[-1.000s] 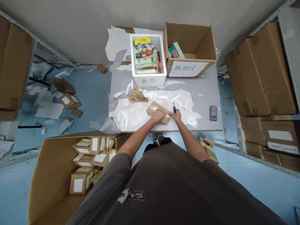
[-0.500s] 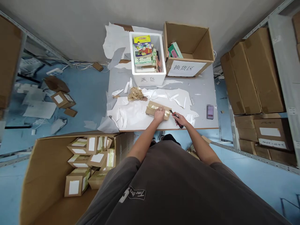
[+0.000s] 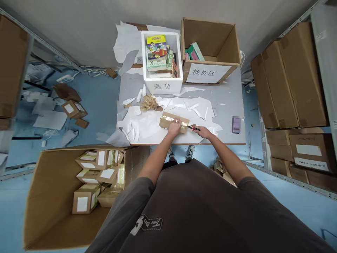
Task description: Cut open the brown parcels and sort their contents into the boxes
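A small brown cardboard box (image 3: pixel 165 120), with shiny clear tape along its top, lies slightly slanted on the table. My left hand (image 3: pixel 174 127) grips this box from the near side, fingers over its top. In my right hand (image 3: pixel 204 132) is a black and red utility knife (image 3: pixel 193 128), its tip pointing left at the box's right end. Whether the blade touches the tape is too small to tell. Crumpled brown tape (image 3: pixel 149 103) sits just beyond the box's left end.
Torn white paper covers much of the table (image 3: pixel 226 102). At the back stand a white foam box (image 3: pixel 163 86) of small packages and an open carton (image 3: pixel 223 75). A phone (image 3: pixel 236 124) lies at right. A large carton (image 3: pixel 47 196) of parcels stands lower left; shelves hold boxes (image 3: pixel 300 77).
The knife has turned from slanting toward me to lying nearly level, its tip still at the box's right end. My left hand stays on the box. The whole view has shifted slightly.
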### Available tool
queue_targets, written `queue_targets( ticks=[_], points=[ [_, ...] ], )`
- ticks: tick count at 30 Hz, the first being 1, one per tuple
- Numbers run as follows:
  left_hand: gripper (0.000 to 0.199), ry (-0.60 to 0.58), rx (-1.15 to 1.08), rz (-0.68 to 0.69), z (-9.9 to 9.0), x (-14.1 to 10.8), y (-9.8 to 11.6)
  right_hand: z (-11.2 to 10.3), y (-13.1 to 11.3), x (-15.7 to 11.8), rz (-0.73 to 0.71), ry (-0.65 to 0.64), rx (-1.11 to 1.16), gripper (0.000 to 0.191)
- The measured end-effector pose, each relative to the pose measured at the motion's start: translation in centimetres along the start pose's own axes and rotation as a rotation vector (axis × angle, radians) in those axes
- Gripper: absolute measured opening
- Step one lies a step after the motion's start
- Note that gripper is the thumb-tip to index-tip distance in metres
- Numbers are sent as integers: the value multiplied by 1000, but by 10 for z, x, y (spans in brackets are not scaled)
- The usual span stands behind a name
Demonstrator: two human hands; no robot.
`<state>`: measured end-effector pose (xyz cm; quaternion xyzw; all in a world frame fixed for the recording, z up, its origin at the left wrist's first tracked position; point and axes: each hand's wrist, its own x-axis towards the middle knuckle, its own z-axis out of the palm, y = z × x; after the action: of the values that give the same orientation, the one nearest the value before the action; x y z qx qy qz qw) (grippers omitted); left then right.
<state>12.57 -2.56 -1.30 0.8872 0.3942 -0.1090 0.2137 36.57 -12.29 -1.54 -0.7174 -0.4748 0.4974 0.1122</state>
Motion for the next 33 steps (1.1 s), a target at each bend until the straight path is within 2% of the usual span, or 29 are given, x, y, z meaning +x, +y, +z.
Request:
queue_targets(
  ticks=[3, 8, 14, 19, 21, 24, 28, 29, 33],
  points=[
    [93, -11, 9, 19, 1, 1, 2, 2, 5, 0, 13, 11, 106, 31],
    [92, 11, 29, -13, 3, -2, 7, 4, 3, 6, -4, -150, 274, 29],
    [88, 45, 16, -54, 2, -7, 14, 8, 7, 9, 78, -236, 453, 37],
    [60, 53, 20, -83, -3, -7, 21, 18, 7, 6, 89, -297, 448, 40],
    [57, 43, 35, -59, -2, -7, 23, 15, 10, 1, 97, -284, 426, 38],
    [66, 57, 9, -60, 0, -9, 23, 4, 19, -11, 92, -247, 368, 33],
    [50, 129, -98, -89, -1, -3, 11, -8, 23, -23, 15, -128, 266, 28],
    [51, 139, -99, -79, -2, 1, 6, -10, 22, -25, 1, -100, 245, 28],
    [79, 59, -86, -86, -3, 16, -18, -9, 16, -30, -39, -29, 214, 38]
  ],
)
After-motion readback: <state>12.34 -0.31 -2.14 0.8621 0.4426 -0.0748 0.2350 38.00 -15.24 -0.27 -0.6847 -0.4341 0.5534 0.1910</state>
